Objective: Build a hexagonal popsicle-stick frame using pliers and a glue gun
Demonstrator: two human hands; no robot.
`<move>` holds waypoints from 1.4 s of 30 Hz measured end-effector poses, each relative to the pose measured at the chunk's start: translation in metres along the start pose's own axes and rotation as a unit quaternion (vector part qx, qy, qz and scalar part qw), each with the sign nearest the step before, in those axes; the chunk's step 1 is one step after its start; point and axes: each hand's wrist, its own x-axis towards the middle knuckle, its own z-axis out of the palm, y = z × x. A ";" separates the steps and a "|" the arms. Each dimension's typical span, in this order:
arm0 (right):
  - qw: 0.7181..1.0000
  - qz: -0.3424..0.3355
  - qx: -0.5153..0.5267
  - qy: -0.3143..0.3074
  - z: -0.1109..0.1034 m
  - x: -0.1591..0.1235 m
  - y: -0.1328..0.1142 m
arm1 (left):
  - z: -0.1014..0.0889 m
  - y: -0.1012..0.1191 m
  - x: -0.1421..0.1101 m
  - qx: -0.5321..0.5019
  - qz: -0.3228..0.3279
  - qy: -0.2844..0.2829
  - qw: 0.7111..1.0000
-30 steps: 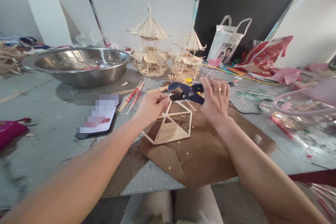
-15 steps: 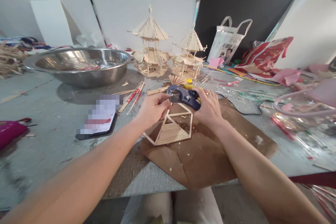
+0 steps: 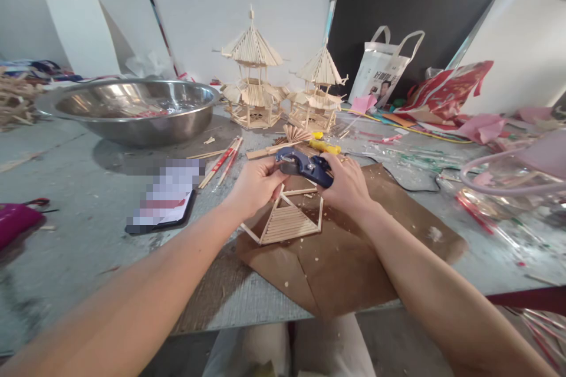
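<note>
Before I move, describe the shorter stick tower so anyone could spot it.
Start at the steel basin on the left. Rightward comes the taller tower, then the shorter tower. Its lower pointed roof and place nearer the white bag set it apart.

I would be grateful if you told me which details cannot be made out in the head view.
- Whatever the left hand may pinch: hidden by its fingers and the blue cutter.
- The stick frame's far left part: behind the left hand.
- The phone's screen: pixelated.
- The metal basin's bottom: hidden by its near wall.
- The magenta object: cut off by the left edge.
</note>
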 end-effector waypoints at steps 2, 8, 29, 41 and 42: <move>1.000 -0.001 -0.001 0.000 0.000 0.000 -0.001 | 0.000 0.000 0.000 -0.005 -0.006 -0.002 1.000; 1.000 0.000 -0.007 0.002 0.000 0.001 -0.002 | 0.000 0.002 0.000 -0.020 -0.022 -0.004 1.000; 1.000 -0.006 -0.009 -0.010 -0.002 0.001 -0.001 | 0.001 0.001 0.001 -0.049 -0.028 0.018 0.998; 1.000 0.011 0.004 -0.005 -0.001 0.001 -0.001 | -0.001 -0.001 0.002 -0.061 -0.034 0.018 0.997; 1.000 0.013 0.005 -0.007 -0.001 0.001 -0.001 | -0.001 -0.001 0.002 -0.060 -0.034 0.017 0.997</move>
